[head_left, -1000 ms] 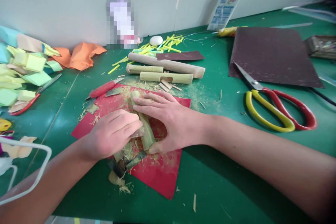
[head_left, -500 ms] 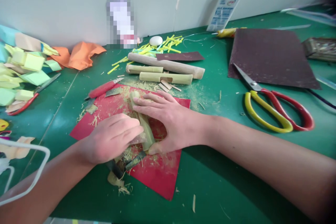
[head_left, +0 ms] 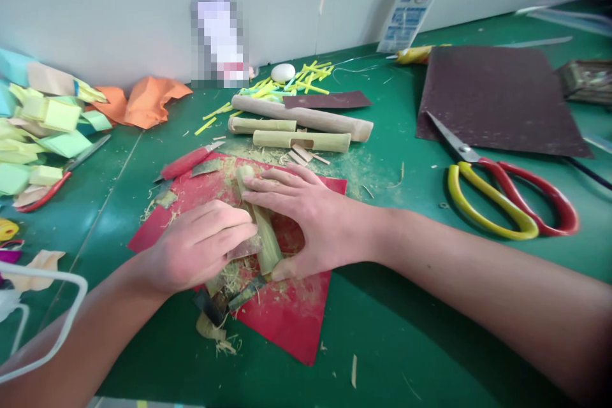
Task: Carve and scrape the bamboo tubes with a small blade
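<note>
A pale green bamboo piece (head_left: 268, 239) lies lengthwise on a red sheet (head_left: 291, 325) strewn with shavings and dust. My right hand (head_left: 310, 217) holds it down, the fingers over its far part and the thumb at its near end. From the left, my left hand (head_left: 205, 245) is closed on a thin, flat, grey-brown piece (head_left: 245, 247) whose edge meets the bamboo's side; whether it is a blade or sandpaper I cannot tell. Below that hand lie dark flat scraps (head_left: 246, 293) and curled shavings. A red-handled knife (head_left: 189, 162) rests at the sheet's far left edge.
Beyond the sheet lie cut bamboo tubes (head_left: 301, 141) and a longer pale stick (head_left: 306, 116). Large scissors (head_left: 497, 191) lie at right, their tip on a dark brown sheet (head_left: 497, 99). Folded papers (head_left: 48, 115) pile up at left. A white wire frame (head_left: 71, 312) stands near my left forearm.
My left hand has shifted slightly up and left with the flat piece, showing more of the bamboo's side. My right hand and the bamboo stay in place.
</note>
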`<state>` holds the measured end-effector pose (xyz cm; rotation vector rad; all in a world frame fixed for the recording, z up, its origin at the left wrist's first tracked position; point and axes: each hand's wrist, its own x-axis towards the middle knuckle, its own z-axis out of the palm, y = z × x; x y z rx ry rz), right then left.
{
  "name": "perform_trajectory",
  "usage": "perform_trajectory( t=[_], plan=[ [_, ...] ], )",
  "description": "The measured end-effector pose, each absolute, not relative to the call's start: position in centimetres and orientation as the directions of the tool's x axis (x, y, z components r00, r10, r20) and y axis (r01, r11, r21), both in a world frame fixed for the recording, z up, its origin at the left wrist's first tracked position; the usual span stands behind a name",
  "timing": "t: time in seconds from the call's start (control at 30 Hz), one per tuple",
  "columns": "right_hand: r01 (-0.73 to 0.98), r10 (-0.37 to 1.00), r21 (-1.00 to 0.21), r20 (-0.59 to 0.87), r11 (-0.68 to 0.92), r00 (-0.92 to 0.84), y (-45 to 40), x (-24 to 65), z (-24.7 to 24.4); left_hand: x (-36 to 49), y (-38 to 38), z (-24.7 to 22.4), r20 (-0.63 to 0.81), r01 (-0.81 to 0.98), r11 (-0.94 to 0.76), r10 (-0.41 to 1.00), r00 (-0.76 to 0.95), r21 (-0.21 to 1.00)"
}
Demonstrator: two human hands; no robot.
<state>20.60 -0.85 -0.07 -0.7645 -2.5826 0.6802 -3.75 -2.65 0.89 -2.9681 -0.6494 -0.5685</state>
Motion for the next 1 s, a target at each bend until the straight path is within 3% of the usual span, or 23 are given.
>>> perform_trajectory(
  t=[0.3, 0.57, 1.0],
  plan=[
    [0.414, 0.585, -0.541, 0.188, 0.732, -0.789, -0.87, 20.59, 0.0, -3.93, -3.17, 1.78, 0.441, 0.374, -0.927, 0.321, 0.838, -0.035],
    [0.4, 0.582, -0.546, 0.209, 0.736, -0.786, -0.79, 20.48, -0.2, -3.39, -3.07, 1.52, 0.434, 0.415, -0.907, 0.344, 0.832, -0.077],
    [0.395, 0.582, -0.553, 0.212, 0.734, -0.785, -0.79, 20.53, -0.25, -3.75, -3.02, 1.79, 0.344, 0.359, -0.933, 0.34, 0.875, 0.009]
  ],
)
